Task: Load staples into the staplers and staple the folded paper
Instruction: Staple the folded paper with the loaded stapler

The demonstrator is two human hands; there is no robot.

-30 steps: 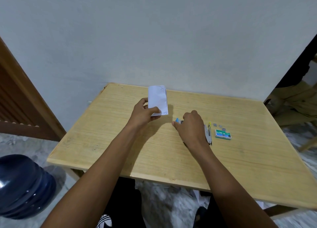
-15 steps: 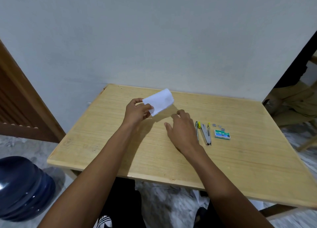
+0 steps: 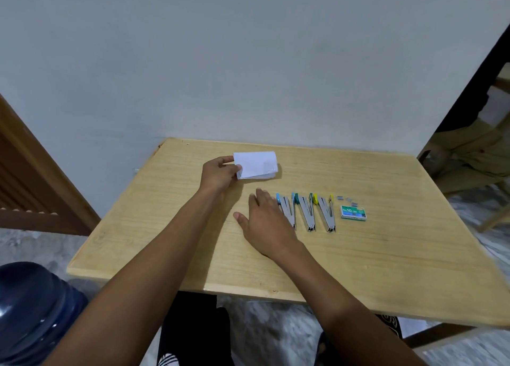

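Left hand is pinching the near-left corner of the folded paper between thumb and fingers, the paper lying at the back of the desk, its far end seeming to rest on the wood. Right hand is lying flat, fingers spread loosely and holding nothing, its outer edge touching or just covering the blue stapler. Beside that the teal stapler and the yellow stapler are lying swung open in a row. Loose staple strips are sitting just behind the green staple box. Risks, as judged: the flat hand could nudge the blue stapler out of line; the small strips could snap or scatter if pinched carelessly; the paper's layers could slip apart under a one-corner hold.
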